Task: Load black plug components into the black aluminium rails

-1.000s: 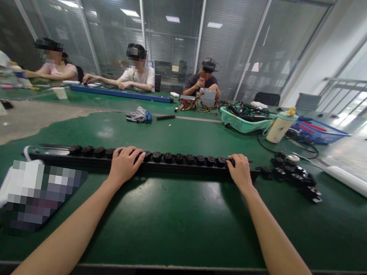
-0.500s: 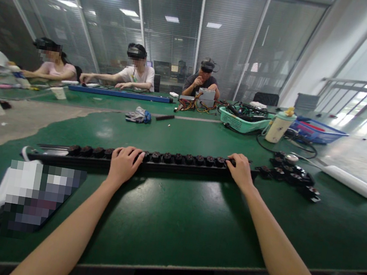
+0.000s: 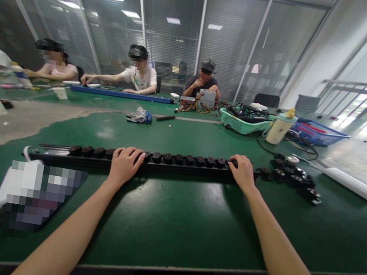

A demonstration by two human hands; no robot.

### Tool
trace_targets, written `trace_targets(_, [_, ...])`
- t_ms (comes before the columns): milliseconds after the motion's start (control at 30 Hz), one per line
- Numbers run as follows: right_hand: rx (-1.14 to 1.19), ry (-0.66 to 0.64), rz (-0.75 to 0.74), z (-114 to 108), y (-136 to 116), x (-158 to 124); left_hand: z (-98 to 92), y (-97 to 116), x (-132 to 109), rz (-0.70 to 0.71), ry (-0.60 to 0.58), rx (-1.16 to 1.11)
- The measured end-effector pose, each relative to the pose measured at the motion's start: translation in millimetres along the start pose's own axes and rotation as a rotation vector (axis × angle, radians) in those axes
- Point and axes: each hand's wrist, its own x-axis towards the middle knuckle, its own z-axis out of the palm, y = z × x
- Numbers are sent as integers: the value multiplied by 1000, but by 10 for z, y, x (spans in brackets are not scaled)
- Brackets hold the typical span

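A long black power strip (image 3: pixel 171 169) with a row of round socket modules lies across the green table in front of me. My left hand (image 3: pixel 125 163) is curled over its left-middle part, thumb against the near side of a socket. At the right end, my right hand (image 3: pixel 242 172) grips the strip with its fingers bent over the last module. Several loose black socket modules (image 3: pixel 294 176) are heaped just beyond the strip's right end. Thin metal strips (image 3: pixel 56 150) show at the left end of the row. My palms hide parts of the housing.
A blurred phone-like object (image 3: pixel 43 208) and a white block (image 3: pixel 19 183) lie near left. Farther back are a glove (image 3: pixel 140 115), a green basket (image 3: pixel 244 123), a cup (image 3: pixel 280 128) and a blue basket (image 3: pixel 316 132). Several people sit across the table.
My hands stay on the power strip almost unmoved. The view has shifted very slightly. Across the table, a co-worker in a white shirt has moved a little.
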Motion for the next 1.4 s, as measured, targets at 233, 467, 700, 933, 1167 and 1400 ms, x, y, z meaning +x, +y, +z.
trace_targets(233, [-62, 1, 20, -10, 31, 5, -13, 7, 0, -9, 1, -4])
trace_targets(467, [-80, -3, 32, -15, 12, -6, -18, 4, 0, -13, -4, -19])
trace_targets(700, [-74, -10, 29, -6, 18, -6, -13, -13, -1, -2, 0, -5])
trace_targets(933, [-13, -9, -13, 11, 73, 11, -17, -5, 0, -11, -7, -13])
trace_targets(1167, [-5, 9, 20, -3, 122, 12, 1, -11, 3, 0, 2, -14])
trace_targets(1400, [26, 15, 83, 3, 161, 14, 4, -18, 4, 8, 5, 12])
